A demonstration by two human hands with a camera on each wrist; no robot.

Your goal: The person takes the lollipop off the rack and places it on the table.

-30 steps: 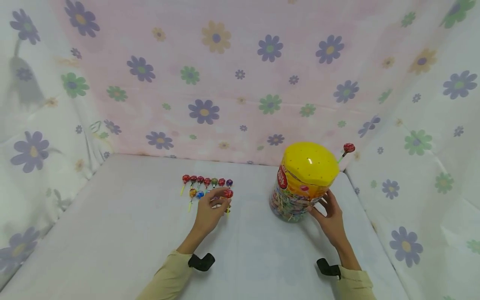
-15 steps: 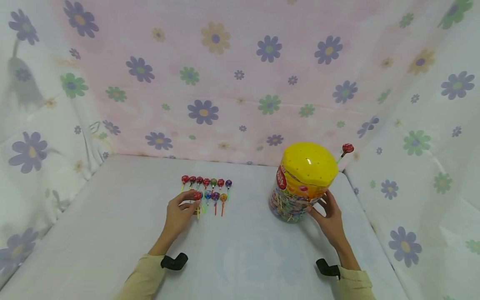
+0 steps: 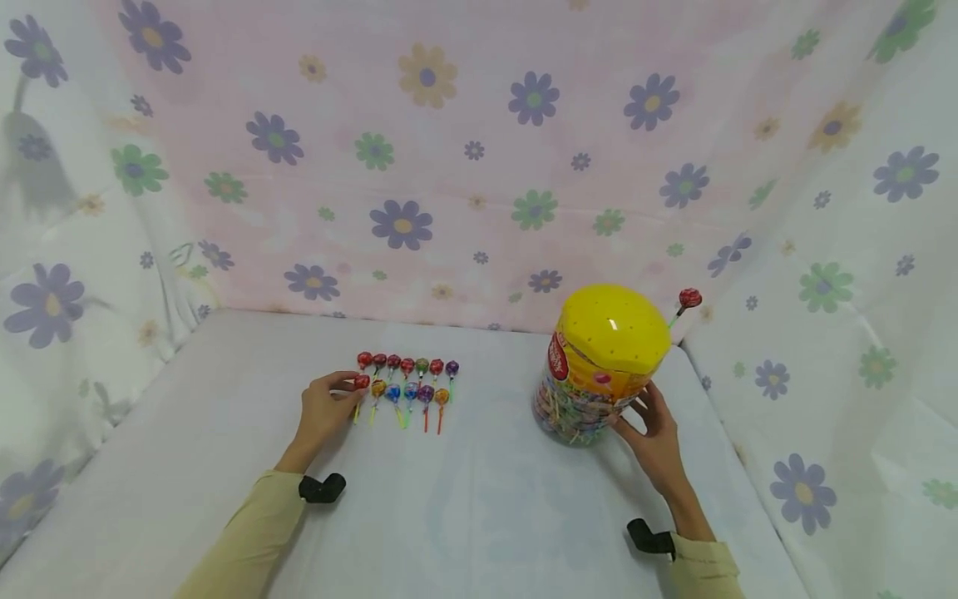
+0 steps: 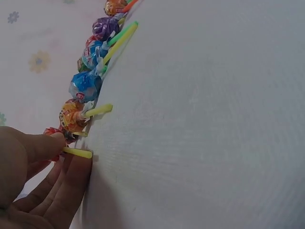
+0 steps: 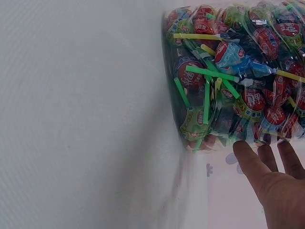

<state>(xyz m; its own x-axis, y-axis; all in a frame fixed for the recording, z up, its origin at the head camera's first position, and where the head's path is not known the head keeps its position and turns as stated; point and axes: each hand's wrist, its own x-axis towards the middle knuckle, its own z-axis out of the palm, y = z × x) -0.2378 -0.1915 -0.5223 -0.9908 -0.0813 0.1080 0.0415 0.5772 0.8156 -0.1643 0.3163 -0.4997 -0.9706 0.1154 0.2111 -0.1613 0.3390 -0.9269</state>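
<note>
My left hand [image 3: 323, 411] pinches a wrapped red lollipop [image 3: 362, 382] at the left end of the nearer row. In the left wrist view its yellow stick [image 4: 78, 152] points away from the thumb, and the fingers hide part of the candy. Beside it along the row lie an orange lollipop [image 4: 72, 116] and a blue lollipop [image 4: 86, 87]. My right hand [image 3: 655, 439] touches the side of a large clear jar [image 3: 572, 412] filled with lollipops. The fingers reach up to its wall in the right wrist view. A yellow lid [image 3: 615, 327] tops the jar.
A farther row of several lollipops [image 3: 407, 366] lies just behind the nearer one. Another red lollipop [image 3: 690, 298] sticks up behind the jar's right side. A white cloth covers the table [image 3: 479, 507], and a flowered curtain [image 3: 449, 183] stands behind it.
My left hand has moved left along the nearer row with the red lollipop, bringing it to the row's left end. The right hand stays at the jar.
</note>
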